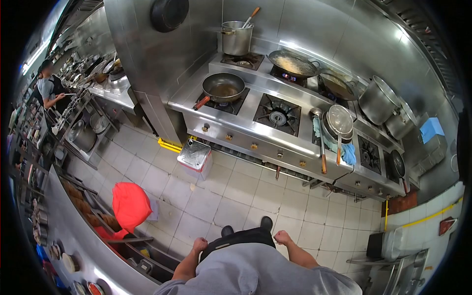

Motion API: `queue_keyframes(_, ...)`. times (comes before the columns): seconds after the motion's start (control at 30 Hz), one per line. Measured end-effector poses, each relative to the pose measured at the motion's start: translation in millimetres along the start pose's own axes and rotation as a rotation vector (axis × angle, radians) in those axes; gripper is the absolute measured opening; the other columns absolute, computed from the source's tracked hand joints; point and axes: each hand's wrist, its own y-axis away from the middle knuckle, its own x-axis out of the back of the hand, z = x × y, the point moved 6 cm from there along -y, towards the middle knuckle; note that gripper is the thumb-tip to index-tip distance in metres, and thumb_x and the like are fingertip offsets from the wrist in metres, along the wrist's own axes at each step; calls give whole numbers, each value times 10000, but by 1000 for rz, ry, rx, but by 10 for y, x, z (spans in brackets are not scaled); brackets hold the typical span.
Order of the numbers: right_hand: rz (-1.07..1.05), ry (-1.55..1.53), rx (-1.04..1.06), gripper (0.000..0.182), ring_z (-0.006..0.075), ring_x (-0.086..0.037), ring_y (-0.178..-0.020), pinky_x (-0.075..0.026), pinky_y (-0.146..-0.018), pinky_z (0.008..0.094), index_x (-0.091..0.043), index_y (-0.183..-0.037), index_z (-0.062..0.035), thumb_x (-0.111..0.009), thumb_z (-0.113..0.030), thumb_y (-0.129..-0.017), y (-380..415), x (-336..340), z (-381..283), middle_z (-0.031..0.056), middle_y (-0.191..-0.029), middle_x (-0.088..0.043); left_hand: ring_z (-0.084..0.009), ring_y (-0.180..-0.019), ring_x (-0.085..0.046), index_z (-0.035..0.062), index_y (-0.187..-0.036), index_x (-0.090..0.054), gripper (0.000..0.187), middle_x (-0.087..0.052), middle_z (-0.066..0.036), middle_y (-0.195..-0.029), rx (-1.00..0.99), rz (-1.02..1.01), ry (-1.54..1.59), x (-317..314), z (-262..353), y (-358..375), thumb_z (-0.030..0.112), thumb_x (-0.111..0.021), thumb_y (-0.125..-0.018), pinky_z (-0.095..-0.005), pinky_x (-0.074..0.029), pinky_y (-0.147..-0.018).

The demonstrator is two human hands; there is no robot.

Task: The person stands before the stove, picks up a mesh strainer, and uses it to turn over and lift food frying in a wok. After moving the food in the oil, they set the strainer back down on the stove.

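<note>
A: What lies nearest the hands, from the left?

B: The red sheet (132, 206), at lower left beside the steel counter (83, 236). It looks like thin plastic, so probably light, limp and slippery; I'd pinch a fold at its edge. What it covers is hidden.

A: And the hands?

B: The left hand (200, 244), low centre, is curled into a loose fist; no object shows in it. It hangs by the dark cloth (246, 239) at the waist, likely soft and easiest caught at its edge. The right hand (282, 238), bottom and right of centre, is balled up too, nothing visible in it.

A: What else is around?

B: Upper left, a co-worker (46, 91). Left of centre, a lidded bin (195, 151) sits on the floor, blocking the left end of the range (241, 138). Above it, a frying pan (223, 87), probably weighty, is best held by its red handle (201, 103).

A: Further right?

B: A burner (278, 117), a wok (294, 64) over a flame, then a strainer (340, 118) whose handle juts forward, easy to knock. Tall pots (378, 101) stand upper right.
</note>
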Motion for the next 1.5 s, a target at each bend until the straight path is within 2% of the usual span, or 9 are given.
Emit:
queue_keyframes(0.47, -4, -64, -39, 164, 175, -538, -431, -451, -418, 308, -562, -610, -9, -570, -143, -705, 16, -93, 19, 89, -528, -554, -299, -824, -618, 74, -801, -674, 191, -639, -173, -843, 16, 12, 9, 13, -234, -153, 171, -557, -686, -343, -485, -757)
queue_keyframes(0.7, 13, -90, -44, 142, 180, -559, -447, -476, -431, 303, -575, -629, -4, -566, -129, -697, 50, 4, 28, 94, -539, -563, -297, -833, -615, 69, -793, -673, 189, -638, -177, -845, 53, 6, 13, 82, 15, -44, 159, -547, -684, -341, -480, -766)
queue_keyframes(0.9, -1, -42, -44, 151, 178, -557, -466, -479, -438, 306, -576, -636, 0, -565, -136, -702, 13, -17, 107, 93, -546, -564, -290, -816, -618, 65, -783, -669, 185, -642, -170, -826, -41, 0, -31, 23, 150, -83, 154, -553, -669, -341, -480, -757)
queue_keyframes(1.13, 18, -68, -75, 157, 180, -566, -483, -477, -452, 305, -595, -667, 4, -561, -144, -706, -7, -95, 245, 95, -564, -573, -294, -818, -617, 57, -792, -662, 188, -640, -172, -829, 21, -55, -46, 41, 176, -27, 158, -553, -678, -344, -481, -754)
queue_keyframes(1.2, -1, -82, -66, 158, 179, -565, -478, -475, -450, 308, -593, -662, 4, -556, -142, -708, -17, -132, 265, 97, -557, -570, -295, -814, -617, 56, -793, -662, 188, -641, -172, -825, -35, -15, -85, 79, 175, -7, 157, -550, -681, -341, -482, -750)
queue_keyframes(1.5, 11, -74, -63, 171, 183, -563, -462, -469, -446, 309, -585, -618, 7, -532, -136, -696, -3, -159, 222, 99, -529, -562, -288, -819, -619, 67, -791, -669, 186, -642, -169, -832, 55, -45, -19, 129, 61, -31, 140, -545, -674, -340, -484, -752)
